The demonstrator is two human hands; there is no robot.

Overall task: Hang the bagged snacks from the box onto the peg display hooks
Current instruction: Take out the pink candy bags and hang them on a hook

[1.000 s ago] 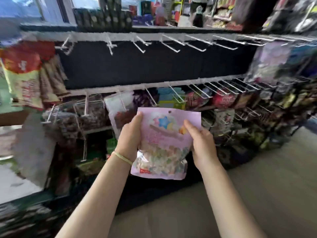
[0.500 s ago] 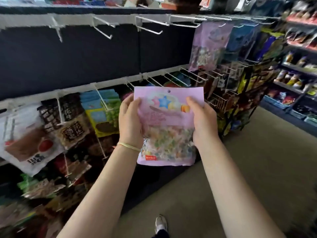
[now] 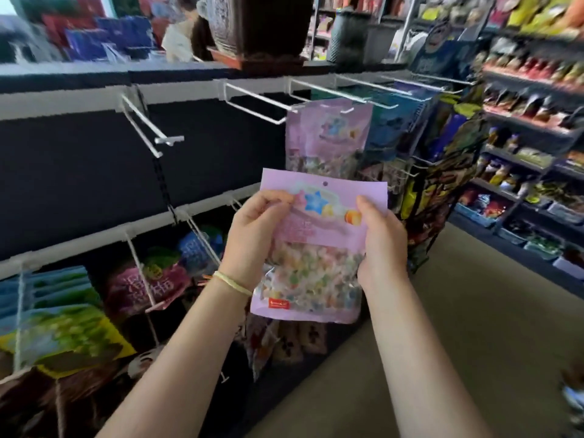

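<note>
Head view takes in a peg display whose left end runs out of frame, its lower-row bags smeared by blur so their print cannot be read. An empty peg hook (image 3: 148,128) juts from the upper rail at the left. Further right, the left hand (image 3: 252,235), a pale band at its wrist, curls its fingers round the left edge of a pink candy bag (image 3: 316,248), covering that side of the label. The bag stands upright, long axis vertical, hang hole (image 3: 325,184) at the top and the clear candy-filled window below, its printed face turned to the camera. Behind its top edge a matching hung bag (image 3: 328,134) dangles from an upper hook, lower half hidden. The right hand (image 3: 382,241) grips the bag's right edge, thumb on the front. Shelves (image 3: 531,128) at the far right are blurred.
</note>
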